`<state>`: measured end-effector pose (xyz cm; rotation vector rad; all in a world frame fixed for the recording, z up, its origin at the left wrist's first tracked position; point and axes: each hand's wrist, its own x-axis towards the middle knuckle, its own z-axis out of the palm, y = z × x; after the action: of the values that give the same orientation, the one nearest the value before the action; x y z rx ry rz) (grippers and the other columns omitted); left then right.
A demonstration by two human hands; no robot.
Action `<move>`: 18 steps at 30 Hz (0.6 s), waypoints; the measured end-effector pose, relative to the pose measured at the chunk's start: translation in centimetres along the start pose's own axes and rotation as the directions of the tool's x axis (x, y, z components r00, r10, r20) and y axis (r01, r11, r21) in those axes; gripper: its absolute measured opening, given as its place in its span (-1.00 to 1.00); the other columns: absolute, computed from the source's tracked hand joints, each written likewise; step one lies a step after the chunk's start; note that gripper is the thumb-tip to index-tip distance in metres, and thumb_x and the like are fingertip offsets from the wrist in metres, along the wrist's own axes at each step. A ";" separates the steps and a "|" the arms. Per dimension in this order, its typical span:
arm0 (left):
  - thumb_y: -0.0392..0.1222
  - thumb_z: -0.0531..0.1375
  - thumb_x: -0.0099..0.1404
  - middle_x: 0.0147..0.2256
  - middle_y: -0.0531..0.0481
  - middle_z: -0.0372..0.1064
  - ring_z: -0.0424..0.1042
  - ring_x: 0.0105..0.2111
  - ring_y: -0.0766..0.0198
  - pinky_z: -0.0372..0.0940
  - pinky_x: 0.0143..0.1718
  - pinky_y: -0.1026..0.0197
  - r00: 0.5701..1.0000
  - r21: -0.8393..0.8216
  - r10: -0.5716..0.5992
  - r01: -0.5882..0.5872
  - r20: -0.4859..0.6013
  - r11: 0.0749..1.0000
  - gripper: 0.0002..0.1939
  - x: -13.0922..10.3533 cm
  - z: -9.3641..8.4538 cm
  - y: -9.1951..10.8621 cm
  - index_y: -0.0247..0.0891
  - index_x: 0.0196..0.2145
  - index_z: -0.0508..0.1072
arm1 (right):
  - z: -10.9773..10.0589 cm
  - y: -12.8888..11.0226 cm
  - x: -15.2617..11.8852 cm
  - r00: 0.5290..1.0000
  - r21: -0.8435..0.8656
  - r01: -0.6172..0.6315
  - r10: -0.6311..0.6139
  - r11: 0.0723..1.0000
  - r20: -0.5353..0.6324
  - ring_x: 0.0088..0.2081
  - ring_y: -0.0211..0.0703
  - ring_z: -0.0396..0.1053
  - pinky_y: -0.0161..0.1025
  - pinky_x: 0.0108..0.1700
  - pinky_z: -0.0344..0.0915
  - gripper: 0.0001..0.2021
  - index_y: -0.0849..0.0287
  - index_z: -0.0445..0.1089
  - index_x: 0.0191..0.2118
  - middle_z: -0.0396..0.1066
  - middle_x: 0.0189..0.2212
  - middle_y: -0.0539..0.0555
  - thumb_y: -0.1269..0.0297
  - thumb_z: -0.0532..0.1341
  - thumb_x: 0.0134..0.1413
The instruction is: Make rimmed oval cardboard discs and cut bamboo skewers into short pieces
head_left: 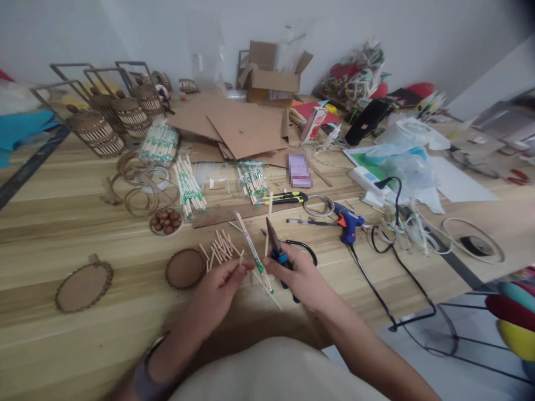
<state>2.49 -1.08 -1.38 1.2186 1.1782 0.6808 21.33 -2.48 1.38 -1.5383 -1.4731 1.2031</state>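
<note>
My right hand point(307, 278) is wrapped round the dark blue handles of pliers point(273, 236), whose metal jaws point up and away. A bare wooden chopstick point(271, 206) stands up beside the jaws, apparently held by the same hand. My left hand point(221, 284) is closed in a pinch, with a short piece of wooden stick point(241, 256) showing at the fingertips. Between the hands lie chopsticks in a printed wrapper point(249, 242) and loose sticks. Just beyond my left hand is a pile of short cut sticks point(221, 246), next to a round cardboard disc point(185, 268) with a dark braided edge.
Another edged disc point(84, 284) lies at left, below a bowl of brown beads point(166, 221). Wrapped chopsticks point(190, 186), a cutter point(286, 197) and a phone point(299, 170) lie ahead. A blue glue gun point(349, 221) trails its cable at right. Lantern-like baskets point(98, 131) stand back left.
</note>
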 end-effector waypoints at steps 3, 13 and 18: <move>0.16 0.18 0.29 -0.24 -0.07 0.62 0.50 -0.18 0.02 0.29 -0.08 0.12 0.979 0.041 -0.033 0.025 0.203 0.999 -0.60 -0.3 0.2 0.4 -0.19 -0.27 0.64 | 0.6 0.0 0.4 0.998 0.060 0.003 -0.007 0.998 0.059 -0.46 -0.23 0.22 -0.28 -0.35 0.17 -0.76 0.11 0.27 -0.45 0.27 -0.54 -0.07 0.09 0.17 0.13; 0.09 0.09 0.38 -0.26 -0.06 0.62 0.50 -0.12 0.03 0.25 0.00 0.11 0.946 0.054 0.009 -0.028 0.323 0.998 -0.62 -0.3 0.2 0.6 -0.21 -0.28 0.57 | 1.6 0.5 1.2 0.997 0.173 0.020 -0.033 0.985 0.071 -0.49 -0.22 0.28 -0.26 -0.34 0.25 -0.78 0.10 0.25 -0.42 0.30 -0.59 -0.10 0.11 0.17 0.17; 0.21 0.27 0.20 -0.37 -0.03 0.57 0.49 -0.28 0.11 0.31 -0.21 0.16 0.988 -0.247 -0.096 0.123 0.119 0.961 -0.59 0.4 -0.1 0.1 -0.23 -0.34 0.50 | 2.2 1.2 0.6 0.994 -0.026 0.067 -0.069 0.997 -0.084 -0.33 -0.14 0.39 -0.21 -0.24 0.31 -0.78 0.13 0.39 -0.22 0.45 -0.38 0.01 0.15 0.31 0.06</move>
<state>2.56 -0.69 -1.42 0.9555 1.0279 0.6539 19.61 -2.33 -0.56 -1.5234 -1.4762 1.0727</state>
